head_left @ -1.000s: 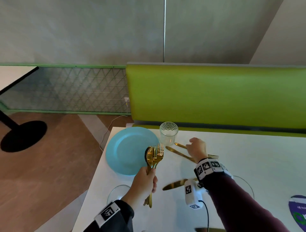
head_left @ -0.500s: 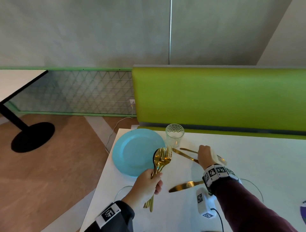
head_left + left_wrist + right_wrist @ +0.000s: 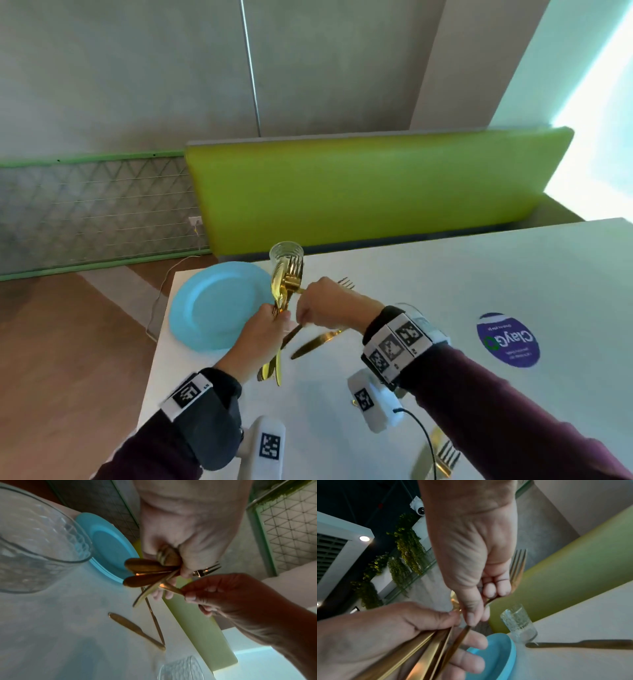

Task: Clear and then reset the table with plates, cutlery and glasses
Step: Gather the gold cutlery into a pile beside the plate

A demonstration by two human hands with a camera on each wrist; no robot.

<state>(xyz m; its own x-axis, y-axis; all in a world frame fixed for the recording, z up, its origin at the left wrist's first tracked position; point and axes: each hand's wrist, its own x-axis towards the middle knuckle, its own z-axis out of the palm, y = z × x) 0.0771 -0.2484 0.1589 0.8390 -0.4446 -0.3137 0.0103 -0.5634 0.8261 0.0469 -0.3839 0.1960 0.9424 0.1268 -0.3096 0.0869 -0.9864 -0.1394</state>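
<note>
My left hand [image 3: 262, 334] grips a cutlery bundle [image 3: 286, 284]; my right hand [image 3: 329, 305] holds a fork [image 3: 518, 563] beside it, over the table's [image 3: 445, 281] left edge.

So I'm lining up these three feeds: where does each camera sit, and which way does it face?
Head: on the person's head, looking forward and down at the table; both forearms, the left hand and right hand show.
Left wrist: on the left wrist, looking along the hand at the cutlery bundle; its fingers show, and the right hand reaches in.
Right wrist: on the right wrist, looking along the hand at the fork it holds; the left hand shows below.
Shared: all three show the plate and both hands.
</note>
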